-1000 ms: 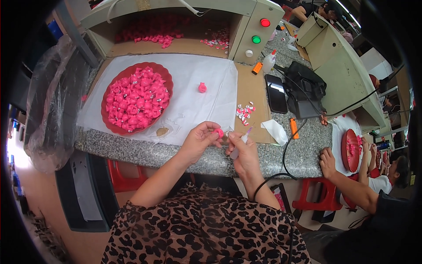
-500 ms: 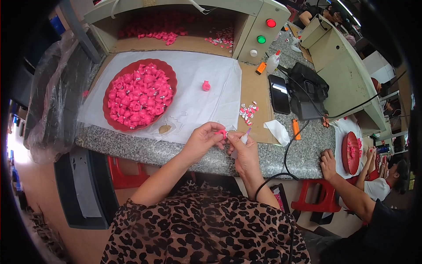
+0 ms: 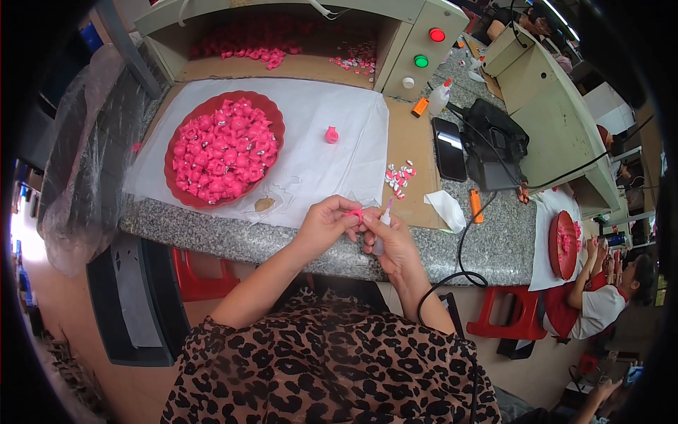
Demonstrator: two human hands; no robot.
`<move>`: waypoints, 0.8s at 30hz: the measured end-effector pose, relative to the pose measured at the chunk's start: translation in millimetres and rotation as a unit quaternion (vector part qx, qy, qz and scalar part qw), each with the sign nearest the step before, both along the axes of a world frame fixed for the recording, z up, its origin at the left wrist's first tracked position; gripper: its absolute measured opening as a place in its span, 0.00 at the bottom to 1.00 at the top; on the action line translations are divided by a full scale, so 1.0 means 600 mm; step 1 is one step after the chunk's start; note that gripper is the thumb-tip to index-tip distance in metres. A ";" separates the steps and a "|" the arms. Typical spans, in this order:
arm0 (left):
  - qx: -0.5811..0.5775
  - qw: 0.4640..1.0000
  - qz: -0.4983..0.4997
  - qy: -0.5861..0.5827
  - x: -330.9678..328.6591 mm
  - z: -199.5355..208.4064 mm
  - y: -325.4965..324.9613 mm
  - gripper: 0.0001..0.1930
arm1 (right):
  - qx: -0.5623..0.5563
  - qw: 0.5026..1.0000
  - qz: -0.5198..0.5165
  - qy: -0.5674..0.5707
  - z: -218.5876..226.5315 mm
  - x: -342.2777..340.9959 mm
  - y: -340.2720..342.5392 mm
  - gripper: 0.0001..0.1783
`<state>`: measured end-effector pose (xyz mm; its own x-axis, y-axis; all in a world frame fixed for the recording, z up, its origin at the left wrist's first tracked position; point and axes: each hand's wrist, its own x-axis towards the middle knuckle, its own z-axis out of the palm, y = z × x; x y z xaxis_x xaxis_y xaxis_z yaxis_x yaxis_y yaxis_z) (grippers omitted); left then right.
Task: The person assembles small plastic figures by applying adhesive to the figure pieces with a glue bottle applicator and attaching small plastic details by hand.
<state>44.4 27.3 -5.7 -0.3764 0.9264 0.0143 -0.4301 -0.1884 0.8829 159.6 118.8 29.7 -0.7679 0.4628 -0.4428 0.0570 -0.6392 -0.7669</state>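
Observation:
Over the near edge of the table, my left hand (image 3: 326,225) pinches a small pink figure piece (image 3: 357,213) between thumb and fingers. My right hand (image 3: 397,246) is closed around a small translucent squeeze bottle (image 3: 385,219) with a thin purple tip that points up. Its thumb and fingertip meet the pink piece; whether they hold a smaller part is hidden. Beyond the hands, one pink figure (image 3: 331,135) stands alone on the white sheet (image 3: 311,106). To the left, a red scalloped bowl (image 3: 277,127) is heaped with similar pink pieces.
Small pink-and-white parts (image 3: 400,178) lie on cardboard to the right, near white paper (image 3: 445,210), an orange tool (image 3: 477,207), a phone (image 3: 448,150) and a black bag (image 3: 494,138). A machine (image 3: 413,42) with more pink pieces inside stands behind. A cable (image 3: 459,258) hangs by my right arm.
The bottle has tipped more upright in my right hand, whose fingertips have moved onto the pink piece. At the right, a co-worker's arm has left the table edge.

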 end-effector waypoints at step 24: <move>-0.038 0.989 -0.135 -0.050 0.024 0.025 -0.018 0.13 | 0.018 0.997 -0.064 0.046 -0.023 0.007 -0.034 0.10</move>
